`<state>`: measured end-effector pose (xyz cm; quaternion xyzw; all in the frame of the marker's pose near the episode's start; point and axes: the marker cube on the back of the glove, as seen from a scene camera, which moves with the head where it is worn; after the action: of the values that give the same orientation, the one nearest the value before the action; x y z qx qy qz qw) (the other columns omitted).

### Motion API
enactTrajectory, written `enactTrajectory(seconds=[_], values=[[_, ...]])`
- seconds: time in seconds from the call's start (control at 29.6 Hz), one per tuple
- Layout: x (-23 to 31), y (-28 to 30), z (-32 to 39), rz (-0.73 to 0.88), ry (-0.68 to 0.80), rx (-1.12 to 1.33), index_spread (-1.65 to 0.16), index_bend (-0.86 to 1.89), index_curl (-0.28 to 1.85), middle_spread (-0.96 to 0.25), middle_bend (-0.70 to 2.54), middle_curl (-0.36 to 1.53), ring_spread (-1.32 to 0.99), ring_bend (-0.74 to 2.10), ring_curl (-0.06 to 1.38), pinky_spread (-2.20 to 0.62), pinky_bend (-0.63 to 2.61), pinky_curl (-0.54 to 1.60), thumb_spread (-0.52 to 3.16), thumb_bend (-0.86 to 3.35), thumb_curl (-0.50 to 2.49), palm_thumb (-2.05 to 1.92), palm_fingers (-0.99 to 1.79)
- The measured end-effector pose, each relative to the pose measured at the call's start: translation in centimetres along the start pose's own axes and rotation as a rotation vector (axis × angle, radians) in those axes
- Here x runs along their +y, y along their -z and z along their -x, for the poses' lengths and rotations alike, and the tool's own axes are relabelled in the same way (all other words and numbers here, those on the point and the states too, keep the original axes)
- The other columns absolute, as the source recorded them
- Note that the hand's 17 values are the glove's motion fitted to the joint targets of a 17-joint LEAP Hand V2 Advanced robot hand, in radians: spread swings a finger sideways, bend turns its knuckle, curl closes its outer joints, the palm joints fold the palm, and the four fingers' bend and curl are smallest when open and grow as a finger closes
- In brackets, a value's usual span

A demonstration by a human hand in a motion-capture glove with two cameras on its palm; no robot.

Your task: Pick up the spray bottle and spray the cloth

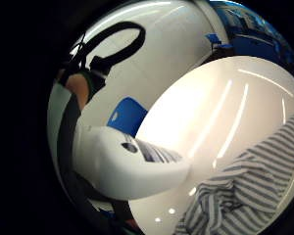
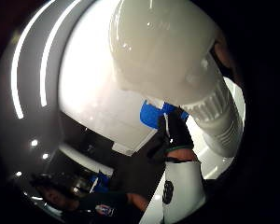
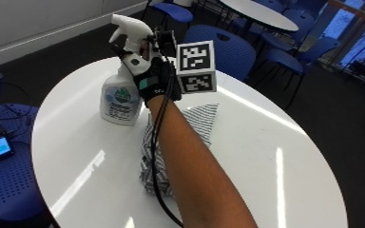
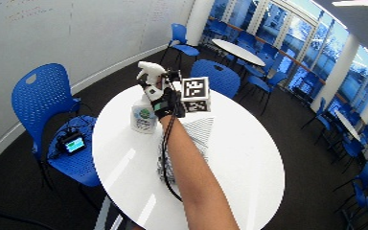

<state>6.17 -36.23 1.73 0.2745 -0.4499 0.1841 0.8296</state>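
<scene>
Apparently the gloved right hand [image 3: 154, 80] gripped the spray bottle [image 3: 120, 97] at its neck, bottle seemingly just off the table [image 3: 264, 156]; its nozzle faced away from the striped cloth [image 3: 198, 118], so spraying risked missing.

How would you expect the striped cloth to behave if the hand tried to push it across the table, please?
The striped cloth lies rumpled in folds, so it would probably bunch, not slide whole. The white table looks glossy, so part may slip. It looks thin, likely light.
</scene>
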Motion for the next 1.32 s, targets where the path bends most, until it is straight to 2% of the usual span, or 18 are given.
enactTrajectory(seconds=[0.17,0.4,0.64,0.84,1.05,1.32], values=[[0.3,0.2,0.1,0.035,-0.007,-0.003,-0.34,0.01,0.33,-0.17,0.34,0.42,-0.19,0.53,0.40,0.01,0.45,0.40,0.85,-0.06,0.63,0.78,0.47],[1.1,2.6,-0.9,0.064,-0.001,0.082,-0.34,0.04,0.25,-0.12,0.28,0.39,-0.15,0.47,0.35,0.12,0.51,0.38,0.92,-0.05,0.56,0.71,0.30],[2.9,6.6,-2.1,0.196,0.049,0.326,-0.32,0.09,0.21,-0.06,0.19,0.35,-0.11,0.46,0.34,0.19,0.55,0.38,0.97,-0.07,0.48,0.60,0.10],[6.5,7.4,0.5,0.358,0.190,0.436,-0.34,0.14,0.21,-0.04,0.19,0.34,-0.08,0.42,0.32,0.22,0.53,0.37,1.01,-0.07,0.42,0.44,0.05],[10.8,6.8,4.5,0.511,0.346,0.500,-0.37,0.18,0.24,-0.05,0.21,0.35,-0.07,0.38,0.30,0.22,0.46,0.34,1.03,-0.04,0.38,0.40,0.12],[15.1,6.8,9.3,0.611,0.565,0.635,-0.40,0.20,0.27,-0.07,0.22,0.35,-0.08,0.35,0.29,0.23,0.37,0.32,1.07,-0.03,0.35,0.38,0.21]])
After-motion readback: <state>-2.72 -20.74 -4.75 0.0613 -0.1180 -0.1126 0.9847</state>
